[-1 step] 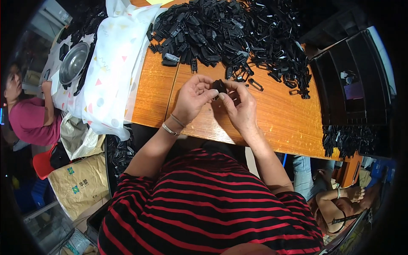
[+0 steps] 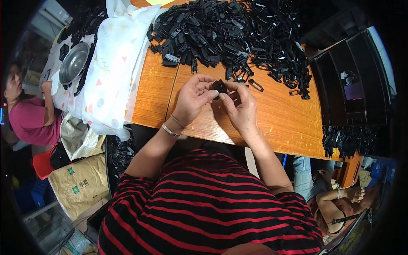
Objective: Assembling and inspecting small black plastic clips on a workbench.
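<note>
Between my two hands, above the front part of the wooden table (image 2: 280, 123), is a small black plastic part (image 2: 219, 86). My left hand (image 2: 193, 97) pinches it from the left, the thumb pressed against its near side. From the right, my right hand (image 2: 242, 106) grips the same part with thumb and curled fingers. The fingers hide much of it, so its full shape does not show. Just beyond my hands lies a large heap of black plastic pieces (image 2: 208, 34), some long and narrow, some like open frames.
A patterned white plastic sheet (image 2: 112, 72) and a metal bowl (image 2: 74, 63) are at left, near a person in a magenta top (image 2: 36, 121). A black box-like shelf (image 2: 357, 76) stands at right, more black pieces (image 2: 346, 140) before it. Another person's arm (image 2: 335, 204) shows lower right.
</note>
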`<state>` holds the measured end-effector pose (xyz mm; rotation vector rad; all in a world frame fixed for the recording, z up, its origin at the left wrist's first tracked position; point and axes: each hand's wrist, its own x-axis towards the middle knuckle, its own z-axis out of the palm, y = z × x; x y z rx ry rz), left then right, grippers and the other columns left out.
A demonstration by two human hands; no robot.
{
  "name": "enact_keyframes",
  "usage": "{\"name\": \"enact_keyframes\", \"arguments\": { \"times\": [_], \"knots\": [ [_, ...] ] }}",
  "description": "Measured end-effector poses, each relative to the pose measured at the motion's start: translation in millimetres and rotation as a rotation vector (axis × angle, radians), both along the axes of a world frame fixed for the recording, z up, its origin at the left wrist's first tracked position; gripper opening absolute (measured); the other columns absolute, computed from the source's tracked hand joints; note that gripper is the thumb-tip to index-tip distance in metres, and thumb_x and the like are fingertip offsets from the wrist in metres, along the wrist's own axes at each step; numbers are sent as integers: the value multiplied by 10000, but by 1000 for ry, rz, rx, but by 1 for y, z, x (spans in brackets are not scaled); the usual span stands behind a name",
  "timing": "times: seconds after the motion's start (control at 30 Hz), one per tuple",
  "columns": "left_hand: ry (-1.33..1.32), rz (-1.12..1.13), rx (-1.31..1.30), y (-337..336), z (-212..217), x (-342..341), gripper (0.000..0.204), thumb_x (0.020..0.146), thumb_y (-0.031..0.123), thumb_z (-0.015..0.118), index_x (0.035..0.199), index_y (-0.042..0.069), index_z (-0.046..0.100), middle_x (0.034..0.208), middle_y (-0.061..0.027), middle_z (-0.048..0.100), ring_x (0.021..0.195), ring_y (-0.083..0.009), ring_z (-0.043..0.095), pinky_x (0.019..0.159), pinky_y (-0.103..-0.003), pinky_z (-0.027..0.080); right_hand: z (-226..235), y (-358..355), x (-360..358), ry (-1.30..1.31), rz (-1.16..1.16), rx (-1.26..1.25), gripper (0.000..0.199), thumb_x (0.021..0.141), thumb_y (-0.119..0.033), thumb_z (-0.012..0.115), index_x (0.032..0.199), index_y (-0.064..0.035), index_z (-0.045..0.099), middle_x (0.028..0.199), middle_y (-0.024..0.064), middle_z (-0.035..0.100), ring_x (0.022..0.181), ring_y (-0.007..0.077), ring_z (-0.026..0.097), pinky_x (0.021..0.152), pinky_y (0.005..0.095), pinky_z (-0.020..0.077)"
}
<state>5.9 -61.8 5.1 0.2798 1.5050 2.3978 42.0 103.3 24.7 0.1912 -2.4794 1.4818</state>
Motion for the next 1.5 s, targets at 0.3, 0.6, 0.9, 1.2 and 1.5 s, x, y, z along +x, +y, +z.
{"name": "enact_keyframes", "arguments": {
  "times": [0.3, 0.6, 0.9, 1.2, 1.5],
  "knots": [
    [78, -4, -36, 1, -1, 3, 282, 901, -4, 622, 1176, -56, 583, 980, -47, 658, 838, -79, 625, 758, -207, 507, 3, 0, 2, 84, 16, -1, 197, 857, -14, 686, 1046, 5, 633, 891, 72, 598, 677, 119, 638, 575, 234, 508],
    [138, 153, -166, 17, 3, 23, 278, 926, 24, 596, 1197, -36, 607, 962, -26, 662, 842, -65, 607, 745, -187, 482, -3, -8, 8, 259, -64, 166, 280, 773, -24, 747, 1031, -10, 639, 884, 110, 591, 719, 211, 630, 593, 288, 503],
    [219, 89, -250, 7, 10, 40, 198, 1011, 147, 472, 935, 2, 583, 825, -7, 589, 752, -68, 540, 690, -210, 461, -5, -34, 30, 76, 33, -2, 464, 753, -83, 748, 1177, -39, 565, 951, 123, 539, 755, 286, 588, 621, 346, 498],
    [102, 93, -140, -25, 1, 50, 211, 1014, 192, 510, 943, 12, 594, 796, 6, 575, 697, -51, 524, 617, -204, 442, -8, -59, 32, -52, 146, -113, 389, 752, -18, 692, 1118, -14, 560, 909, 129, 518, 780, 274, 544, 687, 332, 460],
    [447, 124, -324, -10, 42, 48, 169, 899, -11, 579, 1062, -17, 622, 976, -62, 612, 854, -120, 598, 755, -246, 480, -5, -24, 13, 50, 342, -415, 349, 847, -111, 714, 1160, -12, 597, 1030, 89, 565, 872, 176, 573, 730, 268, 467]
  ]
}}
